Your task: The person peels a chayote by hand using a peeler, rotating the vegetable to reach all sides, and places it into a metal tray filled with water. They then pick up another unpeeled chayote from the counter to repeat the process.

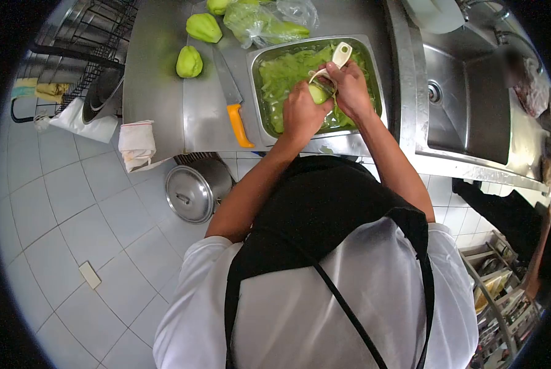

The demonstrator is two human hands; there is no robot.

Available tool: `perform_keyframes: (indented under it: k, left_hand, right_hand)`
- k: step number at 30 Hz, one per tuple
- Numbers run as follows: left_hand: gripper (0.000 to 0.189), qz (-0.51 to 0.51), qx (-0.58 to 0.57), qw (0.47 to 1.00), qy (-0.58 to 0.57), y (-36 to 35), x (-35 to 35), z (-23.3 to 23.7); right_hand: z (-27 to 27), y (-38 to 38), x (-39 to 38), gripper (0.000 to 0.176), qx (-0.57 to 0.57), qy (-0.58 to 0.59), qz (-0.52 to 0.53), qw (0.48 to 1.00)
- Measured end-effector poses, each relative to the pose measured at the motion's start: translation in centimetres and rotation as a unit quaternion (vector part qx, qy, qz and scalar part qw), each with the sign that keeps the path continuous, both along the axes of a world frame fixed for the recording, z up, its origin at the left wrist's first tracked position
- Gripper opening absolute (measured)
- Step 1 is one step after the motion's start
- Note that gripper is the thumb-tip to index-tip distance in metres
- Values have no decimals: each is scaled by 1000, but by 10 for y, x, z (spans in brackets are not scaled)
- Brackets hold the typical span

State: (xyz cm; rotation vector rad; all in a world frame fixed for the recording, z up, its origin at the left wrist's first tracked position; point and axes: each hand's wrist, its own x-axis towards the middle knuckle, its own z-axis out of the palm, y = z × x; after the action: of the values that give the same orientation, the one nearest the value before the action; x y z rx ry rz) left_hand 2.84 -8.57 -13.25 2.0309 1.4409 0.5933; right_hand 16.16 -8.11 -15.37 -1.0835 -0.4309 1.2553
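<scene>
Nearest the camera is a white shirt under a black apron [324, 203], with both forearms reaching out over the counter [155, 98].

The left hand [301, 114] is clenched round a half-peeled chayote [318, 94] and holds it above the steel tray [255, 92]. The right hand [353, 89] grips a white peeler [338, 56], whose blade end lies against the chayote right beside the left-hand fingers. The tray is full of green peelings [284, 77] in what looks like water.

Risks, as I judge them:
- **Slip onto the fingers:** the peeler works close to the left thumb. The wet, peeled flesh is likely slick, so a skid could nick the skin.
- **Lost grip:** only 1 hand holds the chayote. If it squirts out it falls into the tray, which means a splash and fishing it out from among the peelings.
- **Knife near the edge:** the knife [233, 101] lies just left of the tray, and its orange handle points at the counter edge, near the left forearm. An elbow swing could knock it off toward the pot [195, 190] and the tiled floor below.

Farther back, 2 whole chayotes [189, 61] sit loose on the counter, well apart from the hands. Being rounded, they could roll if bumped. A plastic bag [269, 21] with more of them touches the far rim of the tray. The sink [466, 104] is to the right.
</scene>
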Motion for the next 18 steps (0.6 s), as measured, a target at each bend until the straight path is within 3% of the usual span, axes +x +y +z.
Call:
perform_keyframes:
  k: [2, 6, 10, 13, 16, 18]
  left_hand:
    - [51, 5, 4, 1000, -8, -2, -1, 2]
    - [61, 16, -1, 1000, -2, -2, -2, -2]
    - [69, 7, 1, 1000, 6, 3, -9, -4]
    - [70, -1, 50, 999, -14, -4, -8, -10]
    - [68, 2, 5, 1000, -7, -7, -8, -3]
    - [67, -3, 6, 1000, -1, 0, -7, 0]
  right_hand:
    - [-27, 5, 6, 16, 11, 3, -32, 999]
    - [-27, 8, 11, 18, 32, -9, 7, 999]
    - [-74, 25, 14, 24, -13, -81, -41, 996]
    - [-79, 40, 26, 27, -21, -132, -71, 988]
    - [-97, 37, 26, 30, -29, -178, -64, 982]
    - [-114, 35, 31, 32, -20, -278, -102, 955]
